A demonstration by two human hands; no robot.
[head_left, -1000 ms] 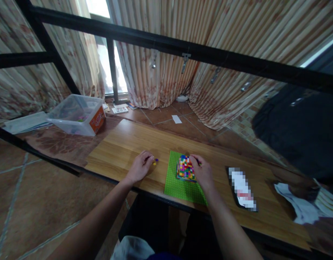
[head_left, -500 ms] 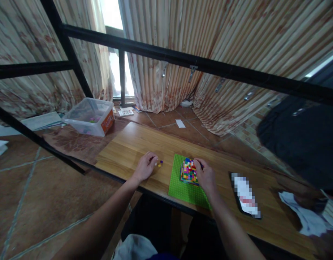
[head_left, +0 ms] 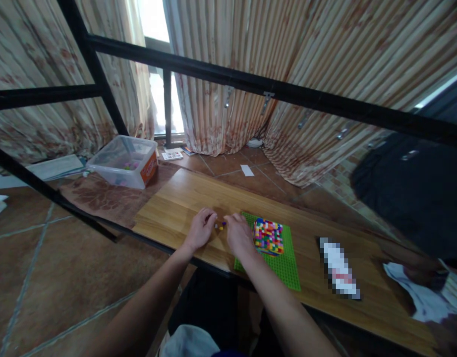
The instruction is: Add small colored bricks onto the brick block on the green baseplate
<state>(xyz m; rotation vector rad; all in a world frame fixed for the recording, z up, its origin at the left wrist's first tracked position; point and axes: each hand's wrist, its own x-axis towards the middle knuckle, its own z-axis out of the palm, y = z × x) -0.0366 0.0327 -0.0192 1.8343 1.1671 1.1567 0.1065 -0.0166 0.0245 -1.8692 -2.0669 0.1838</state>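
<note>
Bricks (head_left: 221, 228) lie loose between left hand (head_left: 200, 229) and right hand (head_left: 240, 234), which just left the stack (head_left: 268, 237) at its three o'clock; adding seems paused. Whether either grips anything, I can't tell.

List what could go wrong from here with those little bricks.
1. The loose bricks are tiny and lie between the left hand and right hand; a fingertip might flick one away.
2. The right hand is close beside the brick block and could knock it.
3. The green baseplate lies near the table's front edge; a forearm might shift it.
</note>
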